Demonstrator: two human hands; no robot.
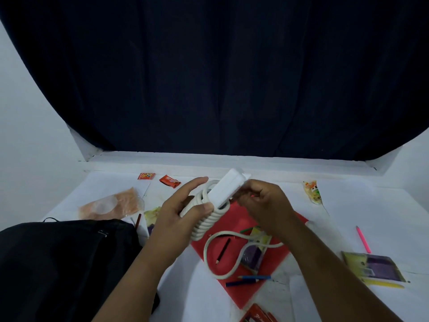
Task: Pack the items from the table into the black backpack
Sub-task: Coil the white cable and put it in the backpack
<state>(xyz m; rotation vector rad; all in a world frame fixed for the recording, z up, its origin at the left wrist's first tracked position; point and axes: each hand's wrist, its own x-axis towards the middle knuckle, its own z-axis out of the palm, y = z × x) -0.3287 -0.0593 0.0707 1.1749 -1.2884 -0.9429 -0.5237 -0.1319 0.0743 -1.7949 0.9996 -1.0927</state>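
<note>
A white power strip (228, 185) with its white cord (209, 223) coiled round it is held above the table. My left hand (178, 217) grips the coiled end, thumb across the loops. My right hand (262, 201) pinches the cord beside the strip; a loose loop of cord hangs down over the red sheet (234, 291). The black backpack (60, 263) lies at the lower left, right beside my left forearm.
On the white table lie red candy wrappers (170, 180), an orange plastic bag (113, 204), snack packets (313, 192), a purple-and-yellow packet (375, 267), a pink pen (363, 239), blue pencils (248, 280) and a dark pencil (223, 251). A dark curtain hangs behind.
</note>
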